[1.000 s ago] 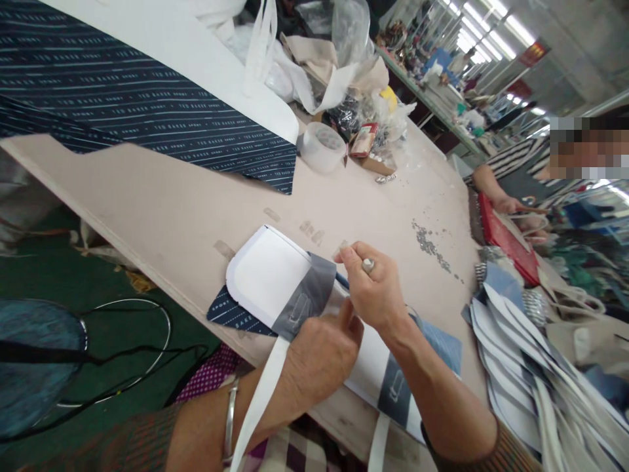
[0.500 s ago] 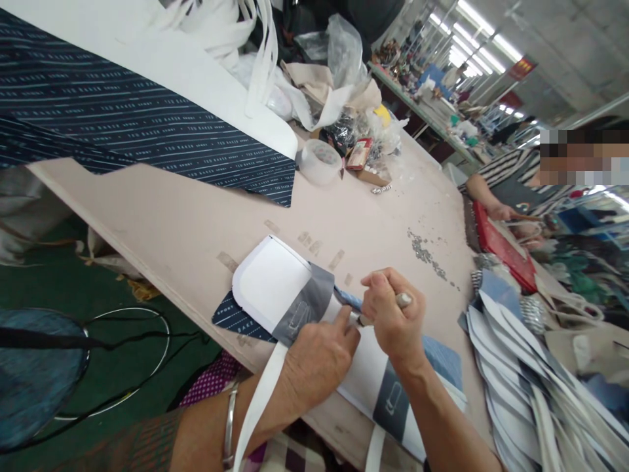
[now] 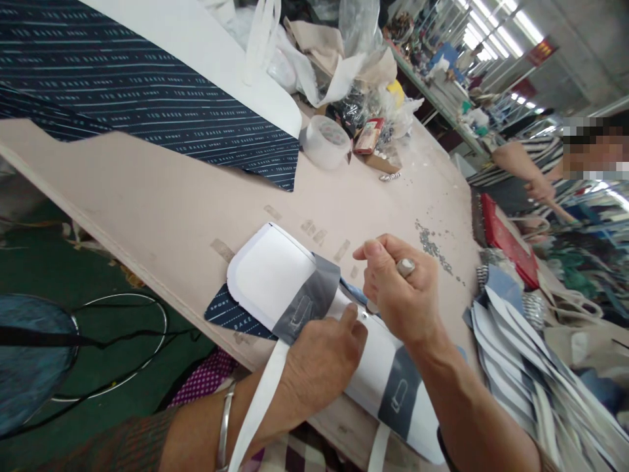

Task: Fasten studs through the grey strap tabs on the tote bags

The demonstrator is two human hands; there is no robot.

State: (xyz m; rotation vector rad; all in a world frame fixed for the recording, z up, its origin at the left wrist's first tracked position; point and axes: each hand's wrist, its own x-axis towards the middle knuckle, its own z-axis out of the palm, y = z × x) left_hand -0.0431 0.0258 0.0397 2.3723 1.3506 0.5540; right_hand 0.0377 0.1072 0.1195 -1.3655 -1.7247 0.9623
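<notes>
A long white panel with grey bands lies slantwise at the table's near edge, over dark printed fabric. My left hand rests on it, index finger stretched out beside a small shiny metal fitting, the other fingers loosely bent. My right hand is wrapped around a short hand tool. Its pale, rounded handle end sticks out of the fist, and its lower part is mostly hidden. A white strap hangs across my left forearm; a second strap hangs farther right.
Large navy printed fabric covers the far left. A tape roll and plastic scraps lie behind. Small metal bits are scattered at the right. Stacked white pieces lie beyond my right arm. A co-worker's hand is at the far right.
My right hand has lifted slightly with the tool, away from my left fingertips, and the small metal fitting now shows. The co-worker's hand has risen. The view has shifted slightly.
</notes>
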